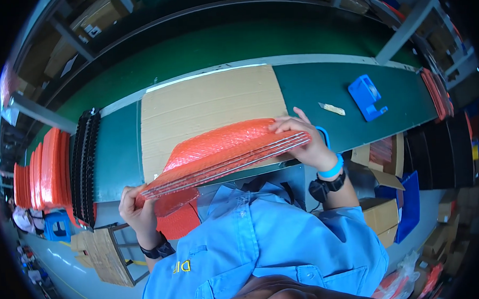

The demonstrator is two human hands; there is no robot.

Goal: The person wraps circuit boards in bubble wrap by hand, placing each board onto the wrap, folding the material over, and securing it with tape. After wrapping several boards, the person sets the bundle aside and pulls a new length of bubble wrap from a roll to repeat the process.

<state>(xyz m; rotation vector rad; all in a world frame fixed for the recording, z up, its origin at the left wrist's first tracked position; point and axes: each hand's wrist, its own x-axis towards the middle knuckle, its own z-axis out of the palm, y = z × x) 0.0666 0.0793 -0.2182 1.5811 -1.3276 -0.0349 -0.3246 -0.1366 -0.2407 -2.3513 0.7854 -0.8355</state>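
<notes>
A light-blue work shirt has a stitched front placket, chest pockets and yellow lettering. A black wristband is worn on the left; on the right, a bright blue band and a strapped black device.

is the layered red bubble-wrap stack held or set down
Held: left hand and right hand grip opposite ends of the red bubble-wrap stack.
</notes>
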